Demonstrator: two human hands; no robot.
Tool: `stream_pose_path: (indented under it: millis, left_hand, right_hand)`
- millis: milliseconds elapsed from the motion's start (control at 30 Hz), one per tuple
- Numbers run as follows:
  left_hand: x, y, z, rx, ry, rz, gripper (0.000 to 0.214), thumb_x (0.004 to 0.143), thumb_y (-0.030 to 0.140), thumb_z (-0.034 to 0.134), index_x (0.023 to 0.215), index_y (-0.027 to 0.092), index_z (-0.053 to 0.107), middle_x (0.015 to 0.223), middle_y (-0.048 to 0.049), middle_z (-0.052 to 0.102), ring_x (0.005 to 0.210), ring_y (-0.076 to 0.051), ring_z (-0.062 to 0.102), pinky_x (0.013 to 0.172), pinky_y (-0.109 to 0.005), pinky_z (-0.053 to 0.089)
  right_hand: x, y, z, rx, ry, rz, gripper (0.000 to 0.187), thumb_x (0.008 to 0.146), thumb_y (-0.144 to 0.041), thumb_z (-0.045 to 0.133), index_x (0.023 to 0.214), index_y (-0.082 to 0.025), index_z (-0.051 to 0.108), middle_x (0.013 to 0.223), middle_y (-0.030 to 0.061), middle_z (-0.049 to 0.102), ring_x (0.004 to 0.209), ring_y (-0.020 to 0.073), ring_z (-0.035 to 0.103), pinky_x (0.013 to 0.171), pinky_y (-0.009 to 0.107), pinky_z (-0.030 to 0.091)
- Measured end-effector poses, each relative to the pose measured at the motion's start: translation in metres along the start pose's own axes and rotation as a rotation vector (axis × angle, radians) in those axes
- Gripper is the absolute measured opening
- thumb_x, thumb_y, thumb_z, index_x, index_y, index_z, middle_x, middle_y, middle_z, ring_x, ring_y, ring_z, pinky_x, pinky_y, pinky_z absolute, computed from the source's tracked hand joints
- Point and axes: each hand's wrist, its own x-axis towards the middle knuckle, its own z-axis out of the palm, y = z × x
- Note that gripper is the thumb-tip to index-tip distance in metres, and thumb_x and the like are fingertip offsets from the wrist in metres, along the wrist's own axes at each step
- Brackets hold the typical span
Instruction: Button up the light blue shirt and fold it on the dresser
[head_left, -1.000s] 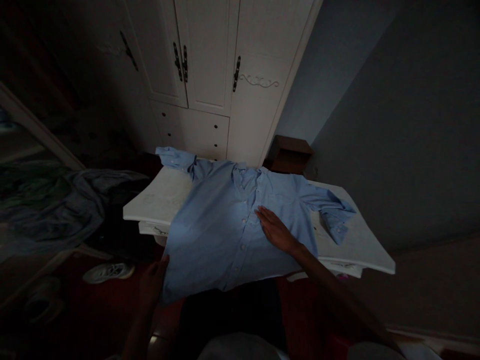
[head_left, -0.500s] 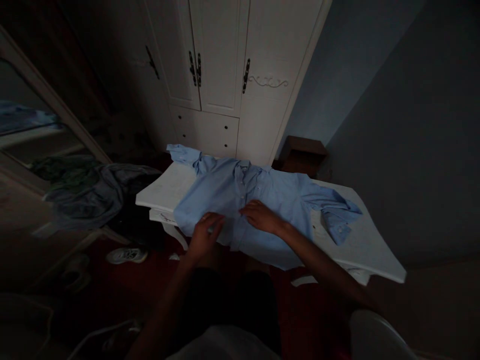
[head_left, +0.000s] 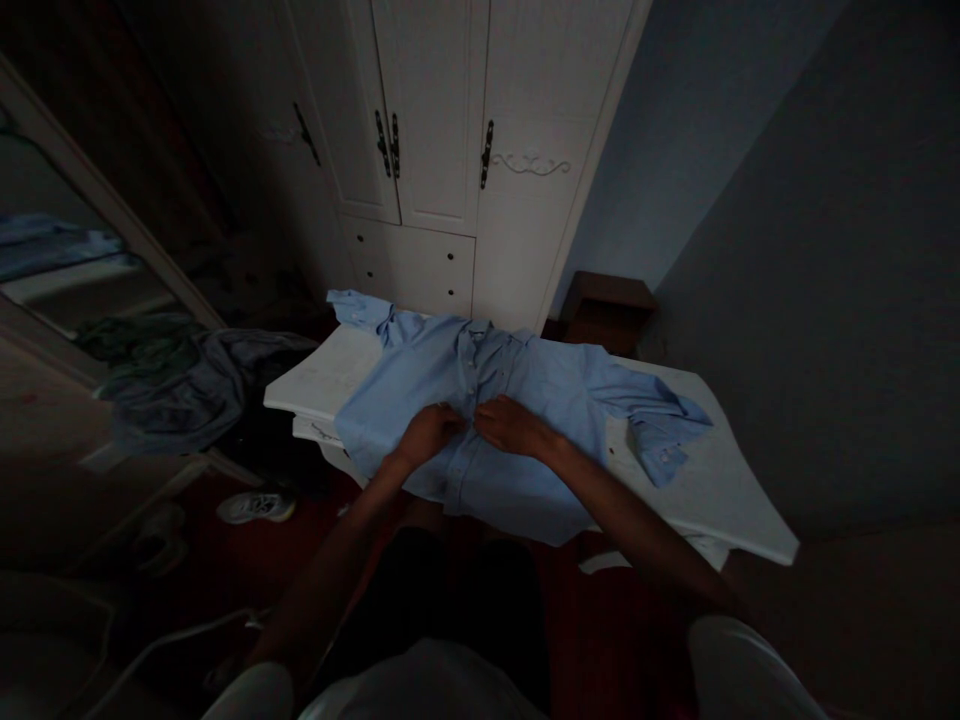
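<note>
A light blue button-up shirt [head_left: 405, 385] lies spread front side up across a white table [head_left: 724, 490], its collar toward the wardrobe and its hem over the near edge. Both sleeves reach out to the sides. At the middle of the button front, my left hand [head_left: 433, 432] pinches the shirt's edge with curled fingers. Close beside it, my right hand [head_left: 510, 425] is closed on the front strip from the other side. The fingertips almost meet, and the button between them is too small and dark to make out.
Behind the table stands a white wardrobe [head_left: 431, 190] with dark handles. A small brown cabinet [head_left: 609, 300] is by the wall at the right. Grey and green clothes [head_left: 180, 390] are heaped at the left, below a mirror [head_left: 60, 230]. A white shoe [head_left: 255, 507] lies on the red floor.
My left hand has moved up and right from the lower shirt front to the button strip, and its fingers have closed. My right hand stays closed at the strip.
</note>
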Motion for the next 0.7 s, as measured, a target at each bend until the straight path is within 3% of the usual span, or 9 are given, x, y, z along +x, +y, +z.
stream_pose_path:
  millis: [100, 300, 433, 700]
  left_hand:
    - [-0.001, -0.001, 0.004, -0.061, 0.052, -0.017, 0.015, 0.084, 0.016, 0.062, 0.084, 0.021, 0.076, 0.084, -0.0039, 0.073, 0.082, -0.017, 0.066, 0.080, -0.028, 0.051]
    - [-0.003, -0.005, 0.009, -0.153, 0.116, -0.035, 0.010, 0.083, 0.019, 0.066, 0.082, 0.021, 0.076, 0.082, -0.0027, 0.073, 0.079, -0.016, 0.067, 0.076, -0.026, 0.052]
    - [-0.003, -0.008, 0.012, -0.177, 0.140, -0.052, 0.010, 0.082, 0.019, 0.068, 0.081, 0.023, 0.076, 0.082, -0.0015, 0.073, 0.080, -0.015, 0.067, 0.078, -0.027, 0.052]
    - [-0.004, -0.010, 0.017, -0.190, 0.141, -0.121, 0.017, 0.083, 0.016, 0.064, 0.085, 0.026, 0.078, 0.087, -0.0006, 0.075, 0.083, -0.016, 0.068, 0.080, -0.026, 0.051]
  right_hand:
    - [0.000, 0.003, 0.007, 0.070, -0.003, 0.010, 0.018, 0.096, -0.017, 0.046, 0.096, -0.015, 0.064, 0.092, 0.0078, 0.067, 0.077, 0.0178, 0.057, 0.072, 0.031, 0.040]
    - [0.003, 0.013, 0.010, 0.292, 0.085, -0.072, 0.019, 0.092, -0.014, 0.055, 0.109, -0.017, 0.064, 0.101, 0.0070, 0.070, 0.091, 0.0177, 0.062, 0.082, 0.030, 0.045]
    - [0.009, 0.018, 0.012, 0.188, 0.098, -0.132, 0.018, 0.097, -0.021, 0.050, 0.100, -0.018, 0.067, 0.089, 0.0062, 0.069, 0.079, 0.0171, 0.062, 0.072, 0.028, 0.046]
    - [0.008, 0.014, 0.032, 0.158, 0.258, -0.085, 0.024, 0.101, -0.028, 0.045, 0.093, -0.018, 0.066, 0.086, 0.0053, 0.068, 0.075, 0.0150, 0.061, 0.065, 0.025, 0.047]
